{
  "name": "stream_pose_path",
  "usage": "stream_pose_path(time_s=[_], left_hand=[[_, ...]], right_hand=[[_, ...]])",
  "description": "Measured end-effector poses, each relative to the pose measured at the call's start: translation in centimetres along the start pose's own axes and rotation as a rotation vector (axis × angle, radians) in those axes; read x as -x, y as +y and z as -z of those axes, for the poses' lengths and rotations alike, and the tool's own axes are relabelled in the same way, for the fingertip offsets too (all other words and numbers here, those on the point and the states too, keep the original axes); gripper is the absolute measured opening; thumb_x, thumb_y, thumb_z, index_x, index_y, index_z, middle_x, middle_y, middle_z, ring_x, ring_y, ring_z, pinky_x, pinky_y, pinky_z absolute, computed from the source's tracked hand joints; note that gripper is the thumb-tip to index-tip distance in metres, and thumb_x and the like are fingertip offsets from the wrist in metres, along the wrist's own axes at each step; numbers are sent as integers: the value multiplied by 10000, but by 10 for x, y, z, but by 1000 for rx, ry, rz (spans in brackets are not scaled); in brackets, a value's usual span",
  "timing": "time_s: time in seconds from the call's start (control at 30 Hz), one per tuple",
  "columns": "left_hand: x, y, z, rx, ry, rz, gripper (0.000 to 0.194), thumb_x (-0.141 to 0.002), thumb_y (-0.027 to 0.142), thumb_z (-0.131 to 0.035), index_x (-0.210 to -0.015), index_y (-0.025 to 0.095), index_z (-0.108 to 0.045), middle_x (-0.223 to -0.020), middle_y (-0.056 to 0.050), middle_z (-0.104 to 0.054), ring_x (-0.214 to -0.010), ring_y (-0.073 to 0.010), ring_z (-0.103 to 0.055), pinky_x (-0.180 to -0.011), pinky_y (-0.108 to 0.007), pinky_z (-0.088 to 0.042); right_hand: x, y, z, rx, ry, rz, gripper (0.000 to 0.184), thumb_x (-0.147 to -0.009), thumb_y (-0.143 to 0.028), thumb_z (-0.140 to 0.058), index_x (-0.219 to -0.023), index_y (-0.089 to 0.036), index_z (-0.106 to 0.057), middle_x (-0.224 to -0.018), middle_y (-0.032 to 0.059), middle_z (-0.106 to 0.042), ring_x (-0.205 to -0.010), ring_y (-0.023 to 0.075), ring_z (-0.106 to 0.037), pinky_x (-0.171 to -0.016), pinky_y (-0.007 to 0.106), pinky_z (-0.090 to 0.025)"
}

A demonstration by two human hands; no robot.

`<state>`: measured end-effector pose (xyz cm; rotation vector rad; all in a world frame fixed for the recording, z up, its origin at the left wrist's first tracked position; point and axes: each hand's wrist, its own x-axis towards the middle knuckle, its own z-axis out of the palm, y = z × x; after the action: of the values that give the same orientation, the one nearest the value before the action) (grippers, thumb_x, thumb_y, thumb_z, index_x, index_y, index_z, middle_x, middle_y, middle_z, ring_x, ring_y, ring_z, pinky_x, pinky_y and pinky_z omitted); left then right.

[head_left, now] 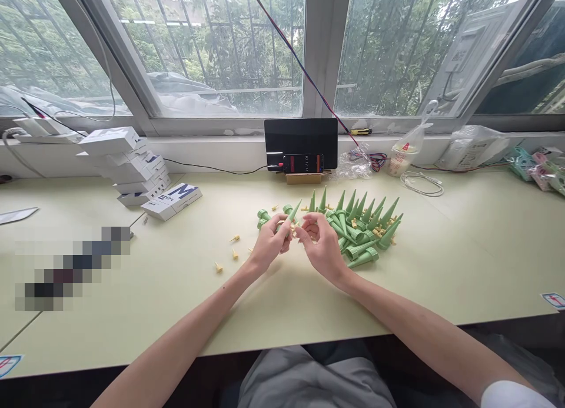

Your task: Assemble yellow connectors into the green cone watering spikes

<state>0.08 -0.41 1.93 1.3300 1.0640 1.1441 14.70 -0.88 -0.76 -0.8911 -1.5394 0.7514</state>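
My left hand (268,241) is closed around a green plastic cone spike (295,210), its tip pointing up and to the right. Close beside it, my right hand (325,250) has its thumb and fingers curled together at the spike's side. A bit of pale yellow shows between the fingertips, seemingly a small yellow plastic plug, mostly hidden. Right of my hands lies a pile of green cone spikes (362,258), several standing point up behind it with yellow plugs among them. More green spikes (263,215) lie behind my left hand. Loose yellow plugs (219,268) are scattered to the left.
A tablet (301,138) with a phone (303,163) before it stands by the window. White boxes (136,169) are stacked at the back left. Toward the back right are a bagged cup (402,156), a coiled white cable (422,184) and plastic bags (474,146).
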Motion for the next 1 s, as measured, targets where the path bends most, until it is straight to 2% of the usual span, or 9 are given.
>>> stream_pose_path(time_s=[0.27,0.57,0.73,0.83,1.0], left_hand=[[0,0,2,1,-54,-16,303,-882,478,-601,-972,199,-525,-649,49,-499,-465,-61,-412,-460,-220,-337],[1,3,1,-29,-71,20,330,-869,520,-604,-899,198,-539,-655,46,-455,-466,-57,-371,-445,-221,-309],[1,2,1,-38,-144,20,335,-892,526,-574,-846,197,-526,-629,54,-383,-484,-58,-306,-447,-208,-250],[2,2,1,-70,-162,26,330,-888,528,-580,-887,200,-545,-612,61,-361,-494,-63,-306,-464,-208,-263],[5,5,1,-186,-125,10,396,-811,517,-681,-1046,206,-611,-662,42,-461,-499,-64,-344,-472,-214,-294]], right_hand=[[0,-6,-1,30,-26,45,226,-977,-342,-536,-1154,-204,-514,-888,37,-646,-787,165,-671,-761,318,-567],[-1,-7,0,92,-39,48,186,-988,-352,-500,-1028,-202,-602,-948,59,-674,-821,174,-669,-720,296,-559],[-2,-8,1,77,-58,28,232,-1013,-365,-435,-985,-203,-598,-893,51,-669,-761,166,-657,-647,274,-540],[-1,-8,1,90,-40,21,244,-1022,-365,-413,-968,-206,-590,-835,32,-653,-700,151,-640,-622,264,-520],[0,-9,2,87,-36,3,272,-1037,-383,-371,-1007,-215,-582,-786,10,-638,-607,130,-598,-586,253,-493]])
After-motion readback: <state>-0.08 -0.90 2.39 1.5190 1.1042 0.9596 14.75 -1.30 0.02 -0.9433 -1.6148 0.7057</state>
